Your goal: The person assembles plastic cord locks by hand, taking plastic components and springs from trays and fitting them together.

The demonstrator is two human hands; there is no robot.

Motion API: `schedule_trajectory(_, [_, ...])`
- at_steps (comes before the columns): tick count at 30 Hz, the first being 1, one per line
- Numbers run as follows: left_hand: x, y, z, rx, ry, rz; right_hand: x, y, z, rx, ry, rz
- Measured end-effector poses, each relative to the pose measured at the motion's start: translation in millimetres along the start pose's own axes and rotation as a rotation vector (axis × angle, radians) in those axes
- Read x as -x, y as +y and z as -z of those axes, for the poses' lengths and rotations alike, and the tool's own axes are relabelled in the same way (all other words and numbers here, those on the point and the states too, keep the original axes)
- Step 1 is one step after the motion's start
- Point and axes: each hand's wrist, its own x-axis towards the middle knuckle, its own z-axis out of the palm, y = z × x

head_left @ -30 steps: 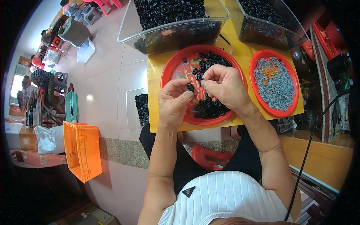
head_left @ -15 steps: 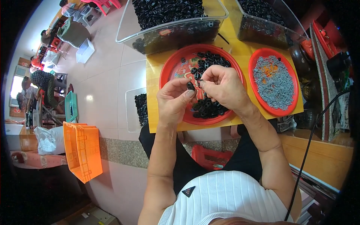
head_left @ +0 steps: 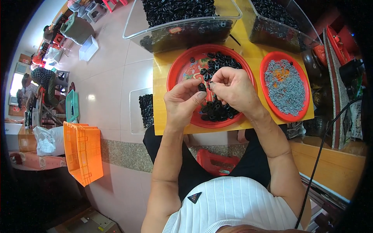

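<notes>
Over a round red tray (head_left: pixel 173 73) my two hands work close together. My left hand (head_left: pixel 182 101) pinches a small black oval part with holes (head_left: pixel 202 87) between thumb and fingertips. Just to its right, my right hand (head_left: pixel 236 90) has thumb and forefinger closed on something small and dark, too small to name. Loose black oval parts (head_left: pixel 217 111) of the same kind are piled in the tray below and behind my hands. To the right, a red oval tray (head_left: pixel 265 66) holds many small grey screw-like pieces (head_left: pixel 286 91).
Two clear plastic bins (head_left: pixel 186 37) of black parts stand at the back of the yellow table (head_left: pixel 161 112). Another clear box (head_left: pixel 136 116) sits low at the left. An orange crate (head_left: pixel 83 151) is on the floor. A black cable (head_left: pixel 319 155) hangs at right. Several people are far left.
My hands stay nearly in place, still pinching. The black part in my left hand is turned slightly, and the whole view has shifted a little.
</notes>
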Motion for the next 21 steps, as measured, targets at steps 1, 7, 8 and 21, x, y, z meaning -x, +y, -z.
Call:
schedule_trajectory(1, [-0.2,-0.9,0.1,-0.014,-0.004,-0.006,-0.1,1.2,0.2,-0.010,-0.007,-0.002])
schedule_trajectory(7, [-0.5,-0.5,-3.1,-0.052,-0.010,-0.034,-0.1,0.2,-0.6,-0.051,-0.034,-0.030])
schedule_trajectory(8, [-0.6,-0.7,-2.9,-0.061,-0.011,-0.033,-0.2,0.3,-0.4,-0.046,-0.031,-0.028])
schedule_trajectory(21, [-1.0,-4.0,-1.8,-0.043,0.009,-0.030,-2.2,-0.6,2.2,-0.150,-0.083,-0.117])
